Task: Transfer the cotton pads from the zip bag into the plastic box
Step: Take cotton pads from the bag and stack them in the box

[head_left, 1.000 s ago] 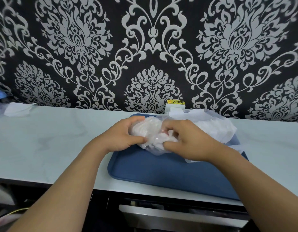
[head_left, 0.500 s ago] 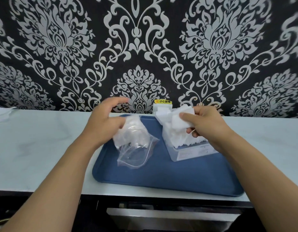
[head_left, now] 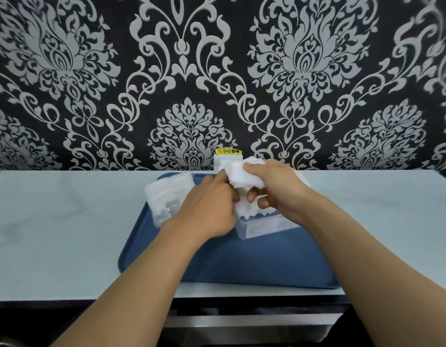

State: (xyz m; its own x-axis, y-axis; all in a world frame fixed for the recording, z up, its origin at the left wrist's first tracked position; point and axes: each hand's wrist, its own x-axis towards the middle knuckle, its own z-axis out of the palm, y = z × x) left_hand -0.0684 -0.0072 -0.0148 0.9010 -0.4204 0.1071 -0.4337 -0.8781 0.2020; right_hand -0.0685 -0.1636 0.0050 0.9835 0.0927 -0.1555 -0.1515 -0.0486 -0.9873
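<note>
Item: cotton pads (head_left: 244,175), a white wad pinched in the right hand (head_left: 274,189), directly above the plastic box (head_left: 264,222). Left hand (head_left: 209,204), fingers loosely curled at the wad's 9 o'clock edge, nothing visibly gripped. Zip bag (head_left: 167,196) lies at 9 o'clock on the blue tray (head_left: 242,266), pads inside.

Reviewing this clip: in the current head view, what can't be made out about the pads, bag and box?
- Inside of the plastic box: covered by the right hand and its wad of cotton pads, so its fill level is unknown.
- Zip bag: partly behind the left hand; its seal and remaining pad count are unreadable.
- Left fingertips: motion-blurred; contact with the pads is unclear.
- Print on the box: too small.
</note>
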